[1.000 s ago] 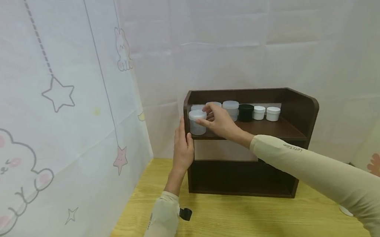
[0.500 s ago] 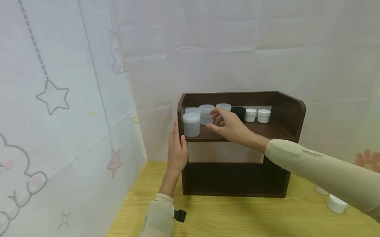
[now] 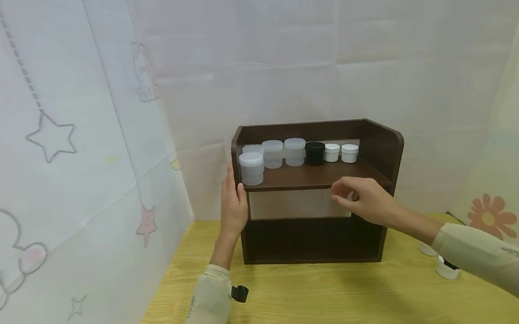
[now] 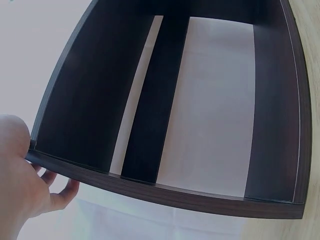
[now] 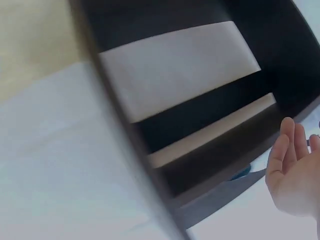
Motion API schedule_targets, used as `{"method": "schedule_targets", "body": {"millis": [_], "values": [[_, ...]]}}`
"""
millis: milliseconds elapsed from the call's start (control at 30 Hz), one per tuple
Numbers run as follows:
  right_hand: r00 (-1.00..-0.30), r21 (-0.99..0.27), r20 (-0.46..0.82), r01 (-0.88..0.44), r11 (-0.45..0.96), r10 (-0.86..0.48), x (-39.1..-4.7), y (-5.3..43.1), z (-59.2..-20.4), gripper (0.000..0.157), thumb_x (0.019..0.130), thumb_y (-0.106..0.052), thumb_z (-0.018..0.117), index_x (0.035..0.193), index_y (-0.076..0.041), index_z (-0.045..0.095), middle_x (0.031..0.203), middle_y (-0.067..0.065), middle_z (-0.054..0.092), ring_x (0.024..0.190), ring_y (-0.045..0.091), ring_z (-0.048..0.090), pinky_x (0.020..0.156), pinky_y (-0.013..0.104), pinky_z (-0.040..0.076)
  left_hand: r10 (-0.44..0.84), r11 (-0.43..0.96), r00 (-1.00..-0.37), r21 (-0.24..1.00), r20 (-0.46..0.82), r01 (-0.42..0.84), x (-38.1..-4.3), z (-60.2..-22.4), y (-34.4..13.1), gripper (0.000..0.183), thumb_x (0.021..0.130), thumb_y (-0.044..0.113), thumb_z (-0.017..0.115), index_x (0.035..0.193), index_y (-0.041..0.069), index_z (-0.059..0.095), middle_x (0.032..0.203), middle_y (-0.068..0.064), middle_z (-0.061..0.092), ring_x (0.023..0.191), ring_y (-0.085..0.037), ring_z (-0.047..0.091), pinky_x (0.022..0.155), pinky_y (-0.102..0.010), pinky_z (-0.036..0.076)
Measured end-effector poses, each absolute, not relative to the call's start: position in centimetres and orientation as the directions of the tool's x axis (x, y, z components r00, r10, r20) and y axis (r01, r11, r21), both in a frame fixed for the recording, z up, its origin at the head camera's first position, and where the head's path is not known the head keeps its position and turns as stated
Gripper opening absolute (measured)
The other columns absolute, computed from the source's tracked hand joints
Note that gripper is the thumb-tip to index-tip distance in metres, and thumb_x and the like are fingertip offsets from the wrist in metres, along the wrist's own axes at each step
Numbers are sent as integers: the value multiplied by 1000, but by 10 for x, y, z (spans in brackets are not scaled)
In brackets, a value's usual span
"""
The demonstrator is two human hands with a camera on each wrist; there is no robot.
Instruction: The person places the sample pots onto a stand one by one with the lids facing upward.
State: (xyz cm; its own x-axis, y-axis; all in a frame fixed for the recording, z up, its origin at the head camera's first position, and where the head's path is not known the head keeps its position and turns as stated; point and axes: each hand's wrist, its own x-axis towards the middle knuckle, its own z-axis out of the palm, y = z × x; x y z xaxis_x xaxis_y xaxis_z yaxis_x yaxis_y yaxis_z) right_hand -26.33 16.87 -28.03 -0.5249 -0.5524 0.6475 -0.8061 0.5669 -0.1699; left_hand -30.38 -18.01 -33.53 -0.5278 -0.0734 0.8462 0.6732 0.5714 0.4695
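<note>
A dark brown two-tier shelf [image 3: 311,177] stands on the wooden table. My left hand [image 3: 233,207] holds its left side panel, with the fingers along the outer face and the thumb at the front edge; the left wrist view shows that hand [image 4: 30,180] straddling the panel edge. On the upper tier a frosted lidded jar [image 3: 252,170] stands upright at the front left, partly covering another frosted jar [image 3: 252,148] behind it. My right hand [image 3: 365,199], loosely curled and holding nothing, is in front of the shelf's right half, below the upper tier's edge in the head view.
Along the upper tier's back stand two more frosted jars [image 3: 295,153], a black jar [image 3: 316,153] and two small white jars [image 3: 349,153]. White jars [image 3: 446,269] sit on the table [image 3: 298,301] at the right, partly behind my right sleeve. A patterned curtain [image 3: 84,196] hangs on the left.
My right hand has let go of the front-left frosted jar and moved right and down, away from it. The jar stays on the upper tier. My left hand keeps its place on the side panel.
</note>
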Motion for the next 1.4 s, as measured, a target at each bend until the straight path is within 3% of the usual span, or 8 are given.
{"method": "schedule_targets", "body": {"millis": [133,500,667,767,900,967,1100,1400], "values": [[-504,-189,682,-822,537,-530,-250,196,-296,17,89,1,76,100,-11,72,86,-8,69,71,7,62,60,26,53,-73,575,-518,460,853,676,-302,-334,-186,61,109,7,43,164,11,17,155,-19,36,142,-30,34,115,-48,29],[-697,-295,583,-661,690,-418,-222,279,-334,10,97,-12,72,102,-20,74,94,-8,70,83,4,64,68,27,54,-70,588,-499,440,864,679,-294,-334,-197,59,110,10,43,163,6,18,153,-21,37,140,-31,36,113,-48,31],[-776,-368,535,-570,735,-334,-224,316,-360,7,98,-12,71,104,-12,74,99,-1,70,86,2,62,71,23,53,-62,578,-514,451,856,681,-292,-333,-199,59,110,12,41,164,8,17,156,-18,34,143,-29,33,115,-47,29],[-818,-403,498,-511,759,-286,-229,334,-378,17,98,-16,71,110,-4,72,106,10,70,93,17,66,72,24,53,-64,578,-521,457,851,675,-293,-334,-203,60,110,12,42,164,8,16,158,-17,32,145,-28,31,115,-48,27],[-853,-404,445,-462,789,-272,-236,352,-403,33,98,-22,72,117,5,67,115,24,66,102,46,63,76,45,57,-69,586,-525,460,848,667,-292,-335,-207,60,110,11,42,164,7,16,156,-19,34,143,-30,33,114,-50,29],[-852,-391,442,-464,795,-280,-239,361,-413,36,96,-21,74,117,6,67,116,29,64,102,52,61,75,56,55,-70,585,-527,463,847,666,-292,-336,-208,60,110,11,42,164,7,16,154,-20,35,142,-31,34,114,-50,30],[-849,-376,437,-473,797,-298,-243,374,-432,39,92,-20,78,116,8,67,116,35,61,95,57,61,67,60,54,-68,585,-533,466,843,664,-291,-337,-209,60,110,14,41,164,9,15,155,-20,34,142,-31,34,114,-50,30],[-902,-404,329,-403,821,-281,-242,384,-458,62,88,-22,83,128,14,53,113,42,53,93,50,58,65,51,52,-59,577,-508,445,859,685,-290,-336,-209,60,110,12,42,164,10,16,153,-19,36,141,-31,36,112,-51,32]]}}
